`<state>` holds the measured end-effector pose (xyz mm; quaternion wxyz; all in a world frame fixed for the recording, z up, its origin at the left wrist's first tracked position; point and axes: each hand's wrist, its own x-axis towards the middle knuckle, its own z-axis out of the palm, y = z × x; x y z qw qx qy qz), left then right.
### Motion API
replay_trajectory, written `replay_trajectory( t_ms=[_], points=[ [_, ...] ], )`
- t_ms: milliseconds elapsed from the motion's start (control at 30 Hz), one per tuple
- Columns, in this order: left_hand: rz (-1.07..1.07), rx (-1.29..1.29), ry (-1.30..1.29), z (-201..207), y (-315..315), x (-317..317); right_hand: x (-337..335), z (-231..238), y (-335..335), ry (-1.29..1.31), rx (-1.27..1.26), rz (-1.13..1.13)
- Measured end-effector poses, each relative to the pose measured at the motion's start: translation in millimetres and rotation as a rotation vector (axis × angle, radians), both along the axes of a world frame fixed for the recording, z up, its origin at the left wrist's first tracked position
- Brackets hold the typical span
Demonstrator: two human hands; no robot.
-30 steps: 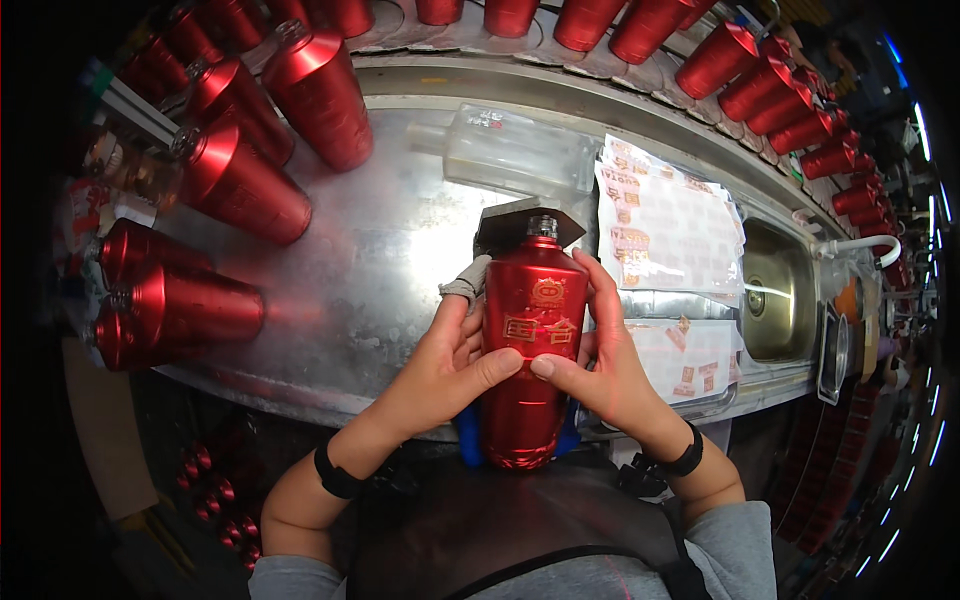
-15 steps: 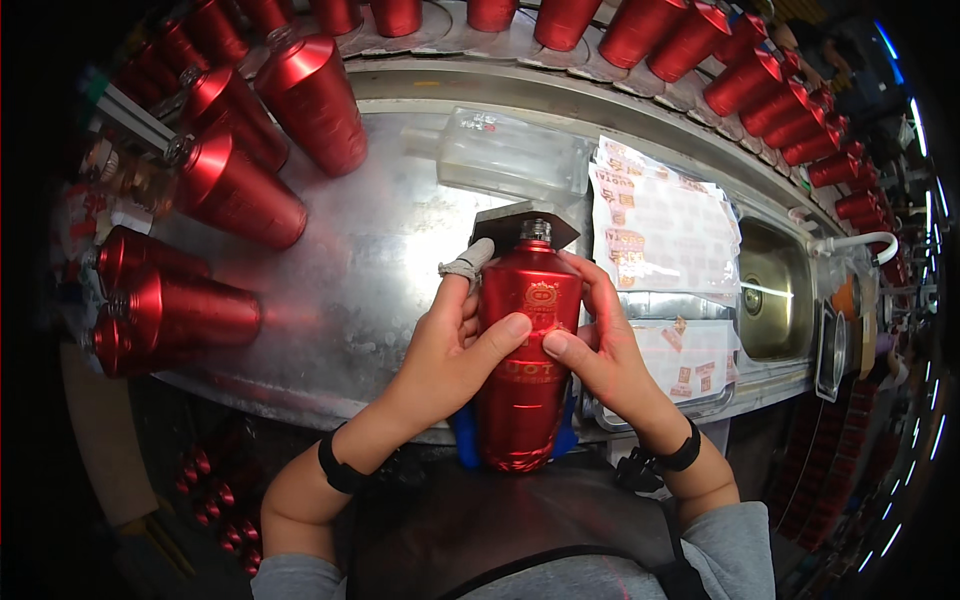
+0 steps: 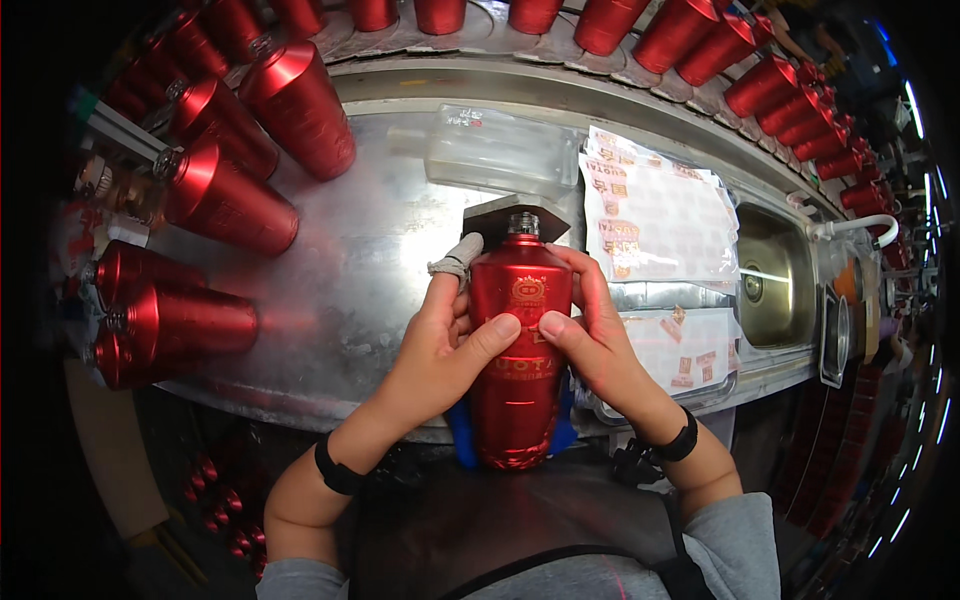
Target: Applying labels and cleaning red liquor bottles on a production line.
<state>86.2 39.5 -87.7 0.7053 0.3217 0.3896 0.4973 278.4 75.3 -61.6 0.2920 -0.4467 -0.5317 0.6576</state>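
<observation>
Between my two hands is a red metallic glass bottle [image 3: 522, 400], its uncapped threaded neck pointing away from me and a gold emblem facing up. My left hand [image 3: 445, 345] grips its left side, thumb pressed on the front; a pale covering wraps one fingertip. From the right, my right hand [image 3: 594, 340] holds it likewise, thumb beside the emblem. Behind the neck sits a dark angular block [image 3: 480, 218]. Blue material [image 3: 462, 435] shows at both sides of the bottle's lower part. The fingers behind the bottle are partly hidden.
Several red bottles [image 3: 230, 205] stand on the metal worktop [image 3: 340, 270] at left. A curved conveyor [image 3: 400, 45] carries more along the back. A clear bottle [image 3: 500, 150] lies beyond the block. Label sheets [image 3: 660, 215] and a sink [image 3: 775, 285] are at right.
The bottles on the conveyor have shifted along it, toward the right at the back right. My hands keep the same grip on the bottle; the whole view has shifted slightly.
</observation>
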Motion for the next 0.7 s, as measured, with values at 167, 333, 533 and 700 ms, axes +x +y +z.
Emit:
replay_trajectory(
  t_ms=[167, 333, 533, 700],
  points=[
    [-0.014, 0.019, -0.015, 0.9, 0.3, 0.2, 3.0, -5.2, -0.1, -0.007, 0.041, -0.004],
    [-0.034, 0.000, 0.017, 2.6, -0.6, -1.7, 6.5, -6.5, -1.7, -0.031, 0.004, 0.029],
    [-0.124, 0.015, -0.036, -5.3, -18.2, -10.3, 17.7, -3.4, -16.3, -0.152, 0.036, 0.067],
    [-0.146, 0.041, -0.042, -7.2, -19.2, -12.8, 19.2, -3.7, -16.2, -0.096, 0.044, 0.086]
  ],
)
